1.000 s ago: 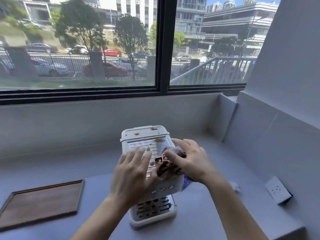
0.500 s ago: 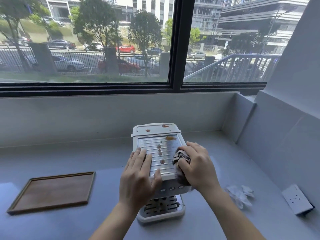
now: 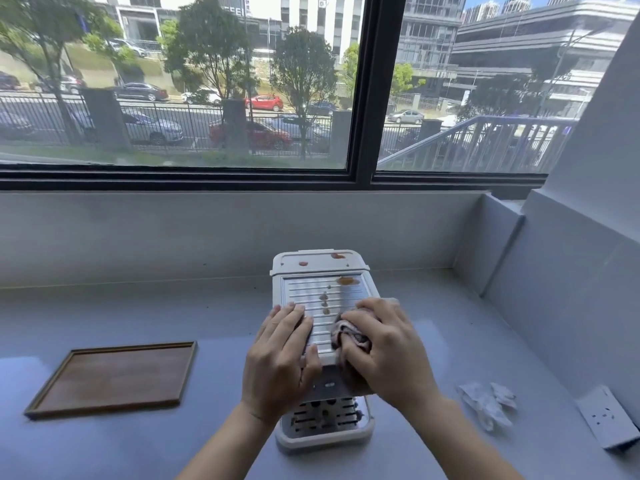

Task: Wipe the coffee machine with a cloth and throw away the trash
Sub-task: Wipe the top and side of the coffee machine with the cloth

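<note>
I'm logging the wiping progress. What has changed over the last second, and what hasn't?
The right hand has slid the bunched cloth from the middle of the coffee machine top to its near right corner. The left hand still lies flat on the near left, bracing. The brown stains farther back, the crumpled wrapper and the wooden tray are unchanged.
</note>
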The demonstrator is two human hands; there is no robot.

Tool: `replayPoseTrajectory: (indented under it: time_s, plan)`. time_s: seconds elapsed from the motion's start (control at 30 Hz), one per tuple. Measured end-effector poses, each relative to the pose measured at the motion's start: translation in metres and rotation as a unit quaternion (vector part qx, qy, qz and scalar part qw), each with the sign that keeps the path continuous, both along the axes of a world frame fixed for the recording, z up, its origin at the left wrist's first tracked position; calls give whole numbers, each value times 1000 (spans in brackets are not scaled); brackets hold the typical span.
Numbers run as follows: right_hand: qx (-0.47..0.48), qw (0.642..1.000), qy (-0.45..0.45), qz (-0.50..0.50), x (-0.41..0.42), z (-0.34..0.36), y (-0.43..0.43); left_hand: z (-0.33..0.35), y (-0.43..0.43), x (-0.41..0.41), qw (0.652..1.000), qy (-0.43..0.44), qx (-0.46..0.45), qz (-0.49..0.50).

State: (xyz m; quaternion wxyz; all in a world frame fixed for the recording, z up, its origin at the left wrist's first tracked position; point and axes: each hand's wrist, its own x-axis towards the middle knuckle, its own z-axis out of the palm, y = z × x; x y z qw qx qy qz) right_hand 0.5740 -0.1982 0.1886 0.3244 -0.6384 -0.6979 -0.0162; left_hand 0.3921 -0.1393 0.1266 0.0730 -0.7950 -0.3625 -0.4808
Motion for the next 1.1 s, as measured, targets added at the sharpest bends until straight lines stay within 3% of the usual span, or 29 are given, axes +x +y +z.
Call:
replayPoseTrajectory:
  time_s: [0.07, 0.23, 0.37, 0.53, 0.7, 0.83, 0.97, 1.1]
  plan:
    - [5, 997, 48, -53, 3, 0, 3, 0, 0, 0, 1000, 2, -1, 5]
    - [37, 998, -55, 15, -26, -6, 2, -1, 1, 0, 1000, -10, 6, 7]
    - [-2, 997, 20, -72, -4, 1, 18, 0, -1, 0, 1000, -8, -2, 8]
    - [34, 996, -80, 35, -20, -9, 10, -2, 0, 1, 1000, -26, 0, 4]
    - [-19, 999, 0, -43, -4, 4, 32, -1, 0, 2, 999, -32, -1, 5]
    - [0, 994, -59, 87, -20, 1, 19, -4, 1, 2, 999, -46, 1, -4]
    - [10, 998, 25, 63, 9, 17, 25, -4, 2, 2, 999, -45, -4, -2]
    - [104, 973, 198, 58, 13, 40, 32, -4, 1, 2, 999, -51, -7, -8]
